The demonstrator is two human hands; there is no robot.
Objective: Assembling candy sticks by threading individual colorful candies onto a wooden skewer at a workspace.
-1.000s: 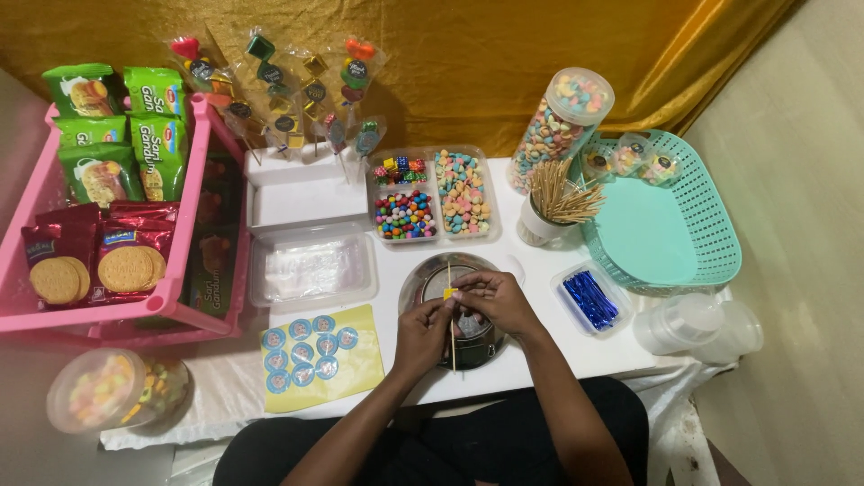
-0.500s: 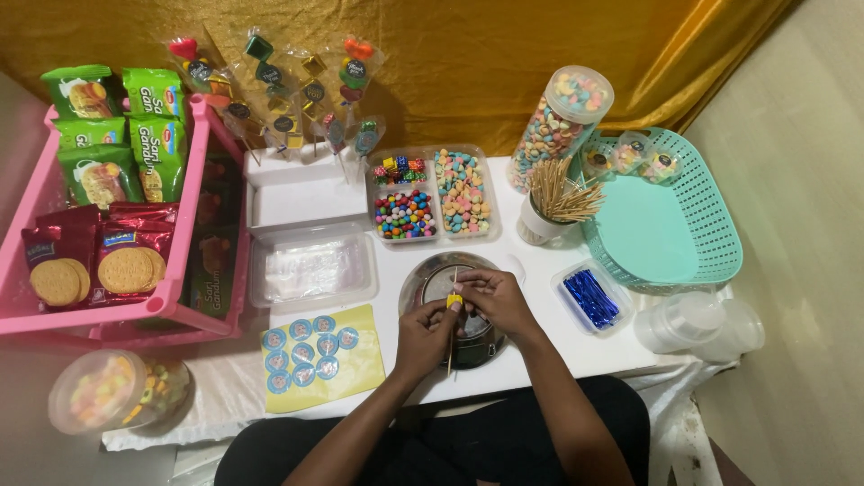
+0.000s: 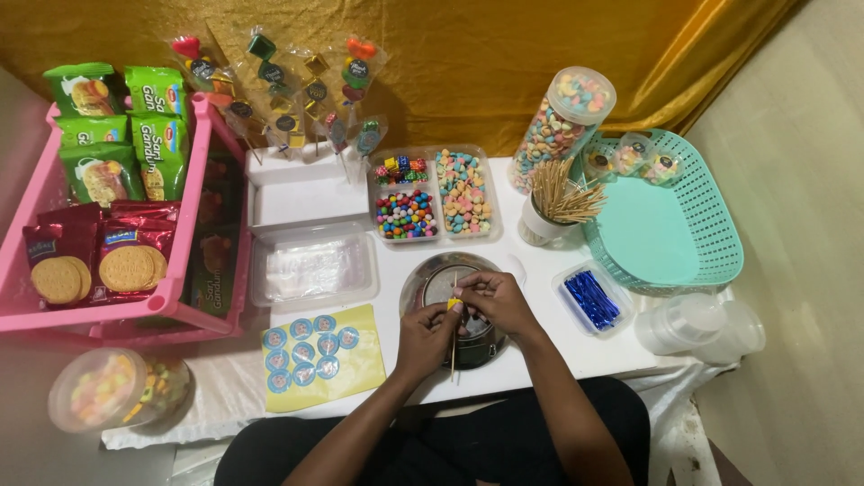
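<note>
My left hand (image 3: pixel 427 337) pinches a thin wooden skewer (image 3: pixel 452 355) that points down toward the table's front edge. At the skewer's top sits a small yellow candy (image 3: pixel 453 304), and my right hand (image 3: pixel 494 301) holds that candy with its fingertips. Both hands hover over a round metal tin (image 3: pixel 437 276) at the middle of the white table (image 3: pixel 396 297). Part of the tin is hidden under my hands.
Clear trays of coloured candies (image 3: pixel 436 195), a cup of skewers (image 3: pixel 556 203), a tall candy jar (image 3: pixel 558 121), a teal basket (image 3: pixel 666 229), a tray of blue ties (image 3: pixel 589 299), a yellow sticker sheet (image 3: pixel 315 355), wrapped candy skewers (image 3: pixel 297 99), a pink snack rack (image 3: pixel 99 207).
My hands have stayed over the tin. The yellow candy has shifted slightly up along the skewer as my right fingers closed in on it.
</note>
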